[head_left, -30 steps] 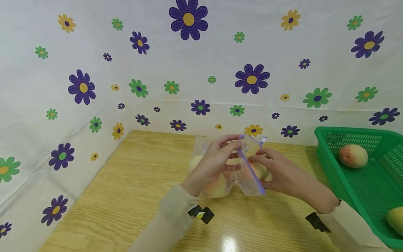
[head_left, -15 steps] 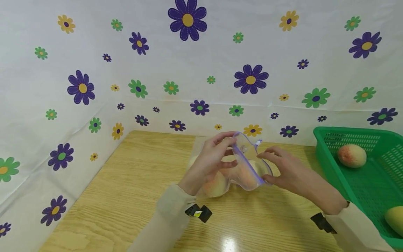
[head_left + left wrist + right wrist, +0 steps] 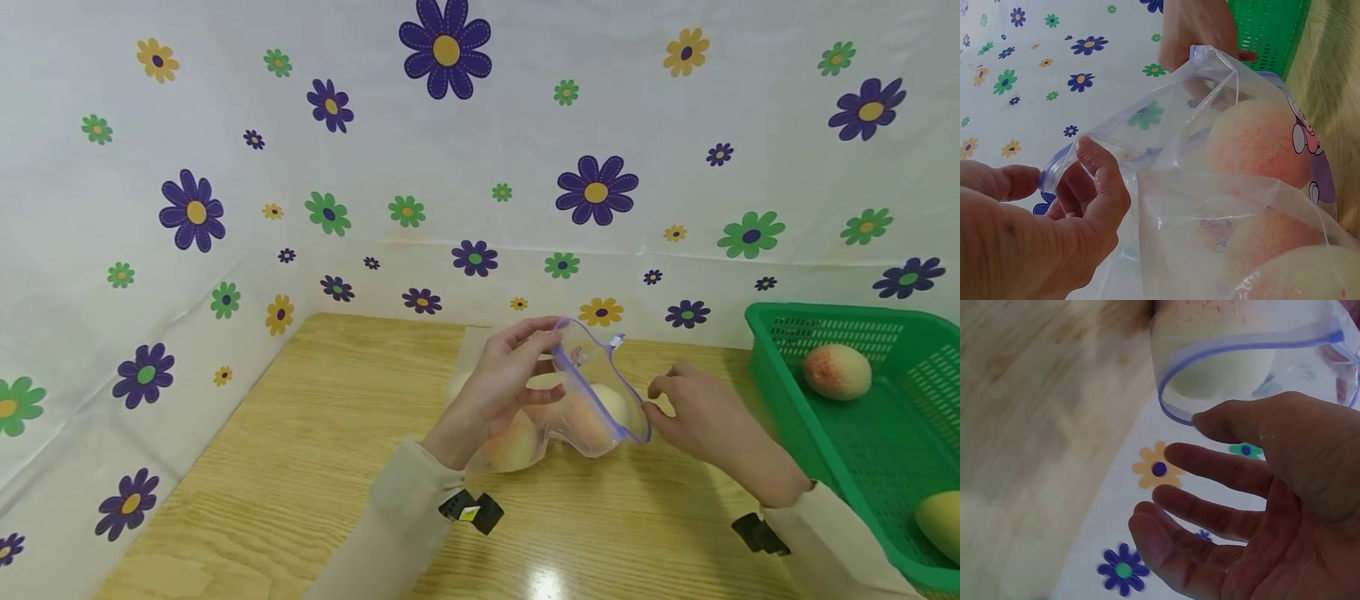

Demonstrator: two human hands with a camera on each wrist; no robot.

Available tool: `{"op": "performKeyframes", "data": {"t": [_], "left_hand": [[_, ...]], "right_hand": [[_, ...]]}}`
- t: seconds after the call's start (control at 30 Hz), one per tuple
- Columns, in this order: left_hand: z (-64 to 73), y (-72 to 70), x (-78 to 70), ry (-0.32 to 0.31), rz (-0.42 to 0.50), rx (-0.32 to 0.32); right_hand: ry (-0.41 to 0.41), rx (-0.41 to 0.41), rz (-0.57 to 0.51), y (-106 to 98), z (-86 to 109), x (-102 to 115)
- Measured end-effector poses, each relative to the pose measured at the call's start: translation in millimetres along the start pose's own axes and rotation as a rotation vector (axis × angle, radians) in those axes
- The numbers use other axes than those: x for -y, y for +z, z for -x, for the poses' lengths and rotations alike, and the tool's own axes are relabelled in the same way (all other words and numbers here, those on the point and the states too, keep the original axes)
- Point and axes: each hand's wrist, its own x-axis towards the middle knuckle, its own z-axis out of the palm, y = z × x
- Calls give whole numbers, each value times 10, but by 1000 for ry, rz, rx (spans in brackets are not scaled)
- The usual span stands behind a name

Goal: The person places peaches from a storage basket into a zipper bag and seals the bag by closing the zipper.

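A clear zip bag [image 3: 558, 421] with a purple zip edge lies on the wooden table, several peaches [image 3: 513, 442] inside it. My left hand [image 3: 495, 392] pinches the back part of its rim between thumb and fingers, as the left wrist view also shows at the zip strip [image 3: 1054, 169]. The bag's mouth gapes toward the right. There my right hand [image 3: 705, 417] has its thumb tip [image 3: 1210, 425] against the purple edge, the other fingers loosely bent and apart from the thumb. One peach [image 3: 1222, 362] sits just inside the mouth.
A green plastic basket [image 3: 787, 408] stands at the right, close beside my right forearm. Inside it are a reddish peach [image 3: 837, 372] toward the back and a yellowish one [image 3: 941, 518] near the front. A white flowered sheet [image 3: 420, 133] hangs behind and at the left.
My right hand has drawn back to the right from inside the bag's opening, and the mouth has spread wider. The left hand shifted slightly left, still pinching the rim.
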Motion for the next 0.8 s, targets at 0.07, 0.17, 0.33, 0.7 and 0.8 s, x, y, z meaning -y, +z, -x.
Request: {"op": "performKeyframes", "data": {"t": [0.07,0.17,0.33,0.7,0.8], "left_hand": [[-2,-3,3,-2,0,-2],[-10,-5,6,-8,3,-5],[-82,-43,-29,-21,-5,-29],[-195,-35,-125,-3,18,-45],[-141,-21,-223,68,20,-67]], "right_hand": [[15,44,-42,33,-19,-21],[35,115,-159,81,-45,-55],[198,153,-480,19,-87,-23],[392,-28,-654,-242,-226,204],[392,-122,-677,-268,-212,236]]}}
